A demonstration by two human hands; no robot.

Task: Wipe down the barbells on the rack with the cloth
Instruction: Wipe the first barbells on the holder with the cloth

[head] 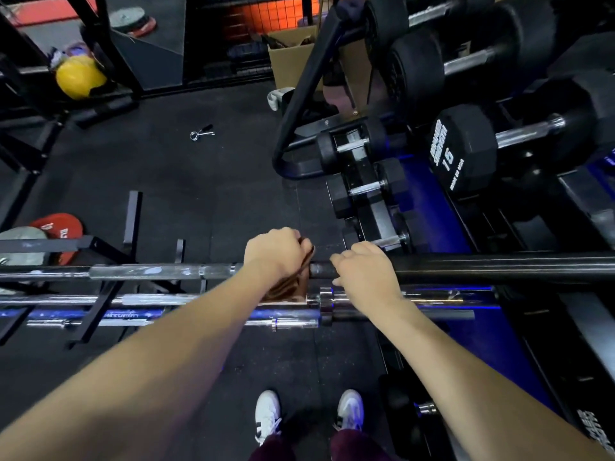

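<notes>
Several barbells lie level across the view. The top barbell (149, 271) has a grey shaft on the left and a thick black sleeve (499, 267) on the right. My left hand (274, 252) grips a brown cloth (289, 287) wrapped round this bar near its collar; part of the cloth hangs below my wrist. My right hand (362, 267) rests on the bar just right of the cloth, fingers curled over the black sleeve's inner end. Lower chrome barbells (149, 299) and a blue-lit bar (133, 316) run beneath my forearms.
A dumbbell rack (466, 207) with black hex dumbbells (462, 151) fills the right side. A black steel frame (131, 217) holds the bars at left. A spring collar (201, 132) lies on the rubber floor. Medicine balls (80, 76) sit far left. My white shoes (268, 414) stand below.
</notes>
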